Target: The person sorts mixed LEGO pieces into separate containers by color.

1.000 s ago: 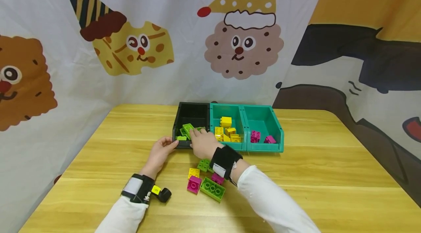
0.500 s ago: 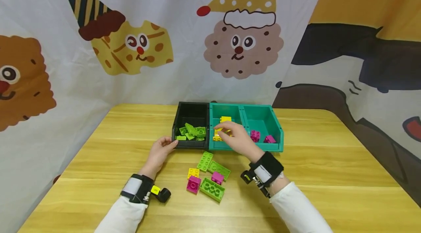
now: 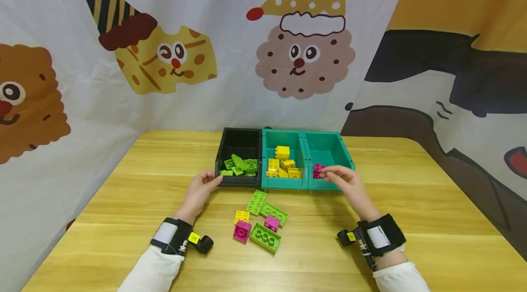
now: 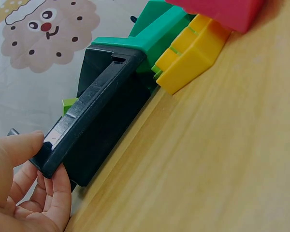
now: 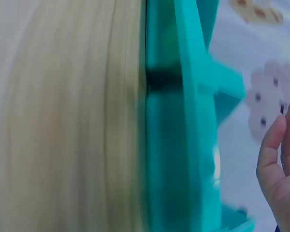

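With thumb over the rim and fingers below, my left hand (image 3: 199,193) pinches the front left corner of the black bin (image 4: 104,92). Green building blocks (image 3: 249,165) lie in that bin. My right hand (image 3: 352,189) hovers at the front of the right teal bin (image 3: 327,143), fingers loosely bent and nothing visible between them. Just beyond its fingertips sits a magenta block (image 3: 317,170) in that bin; the hand hides part of the contents. In the right wrist view the hand (image 5: 285,169) shows at the right edge, thumb and fingers apart.
Yellow blocks (image 3: 284,164) fill the front of the middle teal bin (image 3: 284,137). On the table before the bins lie several green blocks (image 3: 265,237), a yellow block (image 3: 241,216) and two magenta blocks (image 3: 242,231). A printed cloth (image 3: 234,113) hangs behind.
My right hand has left the green blocks in the black bin and swept right, past the middle bin to the right teal bin. My left hand has stayed on the black bin's corner.
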### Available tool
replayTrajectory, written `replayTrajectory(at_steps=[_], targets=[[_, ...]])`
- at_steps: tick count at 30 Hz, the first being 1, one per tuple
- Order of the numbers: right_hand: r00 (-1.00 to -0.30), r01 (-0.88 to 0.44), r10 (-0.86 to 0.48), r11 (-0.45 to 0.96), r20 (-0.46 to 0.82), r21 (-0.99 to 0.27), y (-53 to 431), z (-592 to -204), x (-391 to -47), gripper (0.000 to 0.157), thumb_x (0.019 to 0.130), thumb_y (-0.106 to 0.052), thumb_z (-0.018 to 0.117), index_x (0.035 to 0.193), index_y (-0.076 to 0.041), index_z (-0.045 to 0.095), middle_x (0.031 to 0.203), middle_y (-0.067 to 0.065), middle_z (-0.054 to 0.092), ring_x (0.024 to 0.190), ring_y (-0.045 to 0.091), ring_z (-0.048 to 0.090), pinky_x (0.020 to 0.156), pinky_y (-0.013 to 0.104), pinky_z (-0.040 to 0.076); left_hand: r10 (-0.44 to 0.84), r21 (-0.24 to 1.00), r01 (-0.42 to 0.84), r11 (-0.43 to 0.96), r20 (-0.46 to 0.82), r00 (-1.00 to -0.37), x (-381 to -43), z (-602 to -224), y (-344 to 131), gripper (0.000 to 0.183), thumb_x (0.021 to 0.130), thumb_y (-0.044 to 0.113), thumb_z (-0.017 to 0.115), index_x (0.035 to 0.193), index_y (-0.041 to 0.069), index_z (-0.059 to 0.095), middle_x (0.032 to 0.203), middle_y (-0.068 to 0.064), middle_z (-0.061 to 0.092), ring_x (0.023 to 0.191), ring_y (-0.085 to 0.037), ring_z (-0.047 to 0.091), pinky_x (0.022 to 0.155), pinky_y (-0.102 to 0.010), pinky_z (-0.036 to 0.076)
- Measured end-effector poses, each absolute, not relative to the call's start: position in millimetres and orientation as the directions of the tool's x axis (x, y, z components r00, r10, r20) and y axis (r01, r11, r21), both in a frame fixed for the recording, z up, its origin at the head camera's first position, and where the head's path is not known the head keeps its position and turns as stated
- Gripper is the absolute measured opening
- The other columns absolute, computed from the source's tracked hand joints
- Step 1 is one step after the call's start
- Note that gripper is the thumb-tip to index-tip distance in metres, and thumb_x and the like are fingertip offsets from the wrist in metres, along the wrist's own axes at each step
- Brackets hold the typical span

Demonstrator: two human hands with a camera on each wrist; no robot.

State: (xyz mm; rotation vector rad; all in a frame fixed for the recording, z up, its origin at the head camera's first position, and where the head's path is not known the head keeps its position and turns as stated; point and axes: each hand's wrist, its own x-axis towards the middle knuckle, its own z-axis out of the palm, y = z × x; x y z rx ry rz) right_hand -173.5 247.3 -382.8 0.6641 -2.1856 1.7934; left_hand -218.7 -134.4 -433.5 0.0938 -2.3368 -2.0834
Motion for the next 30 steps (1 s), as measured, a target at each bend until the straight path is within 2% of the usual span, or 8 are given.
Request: replayTrajectory(at_steps=[5,9,14,18,23,26,30], targets=[[-0.877,-0.474,0.0,-0.155,0.48,-0.866,276.1,-395.2,-177.7,0.024,0.099,-0.005,0.046,0.098,-0.007,0.07,0.093,-0.002,0.071,0.086,0.009,0.066,0.08,0.02,0.051,-0.049,0.993,-0.038,0.114,-0.033,-0.998,-219.2,-434.9,-133.5,0.02,0.091,0.012,0.063,0.101,-0.004,0.055,0.086,-0.002,0.054,0.078,-0.01,0.05,0.069,-0.018,0.045],[-0.904,-0.428,0.186,-0.389,0.385,-0.816,294.5,-402.8,-177.0,0.029,0.099,-0.005,0.043,0.092,-0.005,0.07,0.09,0.002,0.07,0.084,0.011,0.063,0.078,0.022,0.05,-0.044,0.993,-0.035,0.111,-0.03,-0.999,-218.7,-434.3,-133.1,0.02,0.091,0.011,0.062,0.102,-0.004,0.055,0.086,-0.002,0.054,0.078,-0.01,0.05,0.07,-0.018,0.045],[-0.925,-0.341,0.325,-0.476,0.199,-0.81,308.6,-407.7,-173.0,0.022,0.099,-0.01,0.047,0.093,-0.008,0.069,0.09,0.0,0.066,0.087,0.011,0.056,0.079,0.023,0.046,-0.044,0.993,-0.035,0.113,-0.03,-0.999,-218.6,-433.6,-134.6,0.021,0.091,0.012,0.063,0.102,-0.004,0.054,0.086,-0.001,0.054,0.078,-0.008,0.05,0.07,-0.018,0.046],[-0.952,-0.218,0.29,-0.426,0.095,-0.878,312.8,-412.4,-173.2,0.017,0.1,-0.018,0.047,0.1,-0.015,0.064,0.098,-0.004,0.061,0.096,0.01,0.052,0.084,0.023,0.048,-0.046,0.993,-0.032,0.114,-0.027,-0.999,-218.5,-432.9,-135.9,0.02,0.091,0.012,0.062,0.101,-0.004,0.055,0.084,0.0,0.054,0.077,-0.009,0.05,0.069,-0.018,0.045],[-0.984,-0.033,0.181,-0.217,-0.007,-0.976,312.2,-418.0,-177.5,0.02,0.099,-0.034,0.045,0.11,-0.018,0.048,0.105,-0.009,0.051,0.099,0.003,0.052,0.082,0.018,0.048,-0.043,0.992,-0.035,0.117,-0.03,-0.999,-218.0,-433.1,-136.2,0.02,0.091,0.012,0.062,0.101,-0.004,0.055,0.084,0.0,0.054,0.077,-0.009,0.05,0.069,-0.018,0.045],[-0.99,0.041,0.132,-0.09,-0.052,-0.995,312.9,-422.0,-178.9,0.022,0.098,-0.034,0.049,0.11,-0.017,0.047,0.104,-0.011,0.05,0.096,-0.001,0.053,0.081,0.016,0.049,-0.04,0.992,-0.041,0.122,-0.037,-0.999,-219.2,-435.0,-136.2,0.019,0.091,0.011,0.062,0.101,-0.004,0.055,0.084,0.0,0.054,0.078,-0.01,0.05,0.069,-0.018,0.045],[-0.994,0.072,0.082,0.016,-0.071,-0.997,314.8,-427.2,-179.0,0.014,0.096,-0.026,0.056,0.102,-0.014,0.052,0.098,-0.009,0.051,0.09,0.0,0.053,0.081,0.016,0.05,-0.04,0.992,-0.04,0.123,-0.036,-0.999,-219.7,-435.0,-135.6,0.019,0.091,0.011,0.062,0.101,-0.004,0.055,0.084,-0.001,0.054,0.077,-0.01,0.05,0.069,-0.018,0.045]])
